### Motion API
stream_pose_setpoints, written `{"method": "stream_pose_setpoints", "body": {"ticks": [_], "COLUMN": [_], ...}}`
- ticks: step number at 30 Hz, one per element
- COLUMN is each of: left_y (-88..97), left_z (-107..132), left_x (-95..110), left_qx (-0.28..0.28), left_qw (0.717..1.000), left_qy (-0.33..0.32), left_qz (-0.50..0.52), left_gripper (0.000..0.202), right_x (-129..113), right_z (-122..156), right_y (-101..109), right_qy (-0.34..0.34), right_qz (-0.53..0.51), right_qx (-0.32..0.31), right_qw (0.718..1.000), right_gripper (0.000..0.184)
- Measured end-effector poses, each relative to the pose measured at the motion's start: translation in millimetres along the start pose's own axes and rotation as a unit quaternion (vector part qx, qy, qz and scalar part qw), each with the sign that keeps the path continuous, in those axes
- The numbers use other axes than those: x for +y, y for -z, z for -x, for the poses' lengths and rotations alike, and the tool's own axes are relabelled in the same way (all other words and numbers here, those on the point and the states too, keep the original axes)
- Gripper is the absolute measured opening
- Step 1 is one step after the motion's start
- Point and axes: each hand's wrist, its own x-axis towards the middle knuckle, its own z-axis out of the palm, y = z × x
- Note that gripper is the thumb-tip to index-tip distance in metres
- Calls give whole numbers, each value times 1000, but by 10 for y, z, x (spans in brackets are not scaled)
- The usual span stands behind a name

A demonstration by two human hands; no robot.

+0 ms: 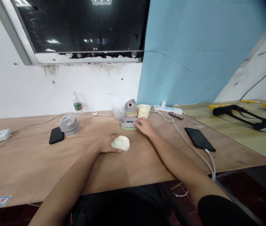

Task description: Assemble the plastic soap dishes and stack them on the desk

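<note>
Left grip [107, 143] curled round cream oval dish [122, 143], right grip [145, 126] pinching grey-green oval container [125, 125] — grey stack [130, 108] built behind, held pieces unjoined.

Single head-worn view, looking forward and down from close above the desk [29, 163]; wall [29, 94] ahead, upper left.

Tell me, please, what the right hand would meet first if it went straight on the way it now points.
The gray-green oval container; the right hand is right at its right end, though exact contact is hard to judge.
</note>
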Motion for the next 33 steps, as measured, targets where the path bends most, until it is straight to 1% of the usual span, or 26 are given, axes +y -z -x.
{"method": "stream_pose_setpoints", "body": {"ticks": [4, 7, 13, 18, 21, 23, 24, 27, 29, 31, 32, 33], "left_y": [-1, 6, 9, 15, 39, 59, 68, 75, 65, 56, 59, 72], "left_z": [-3, -3, -2, -5, -4, -1, 0, 7, 13, 17, 18, 19], "left_x": [-1, 5, 12, 5, 10, 17, 18, -4, -45, -102, -133, -163], "left_qx": [-8, -10, -3, 3, 20, 42, 60, 113, 124, 115, 120, 137], "left_qw": [1000, 1000, 1000, 1000, 998, 995, 992, 978, 974, 978, 981, 983], "left_qy": [1, 7, -5, 7, 23, 34, 37, 35, 39, 39, 36, 36], "left_qz": [4, 6, 10, 29, 52, 85, 107, 171, 184, 167, 146, 114], "left_gripper": [90, 92, 90, 91, 89, 86, 81, 66, 62, 60, 58, 54], "right_x": [32, 31, 16, 21, -99, -271, -376, -690, -827, -873, -864, -838], "right_z": [-10, -15, -9, -15, -19, -2, 14, 81, 121, 142, 147, 150], "right_y": [6, 17, 21, 38, 99, 130, 131, 65, -13, -78, -96, -103], "right_qy": [14, 7, -15, -15, 25, 68, 94, 195, 242, 254, 249, 238], "right_qz": [-26, -39, -50, -31, 20, 43, 45, 15, -13, -37, -45, -50], "right_qx": [9, 5, -5, -11, 0, 8, 2, -52, -83, -92, -89, -80], "right_qw": [1000, 999, 999, 999, 999, 997, 995, 979, 967, 962, 963, 967], "right_gripper": [30, 29, 32, 32, 30, 33, 35, 41, 42, 35, 31, 26]}}
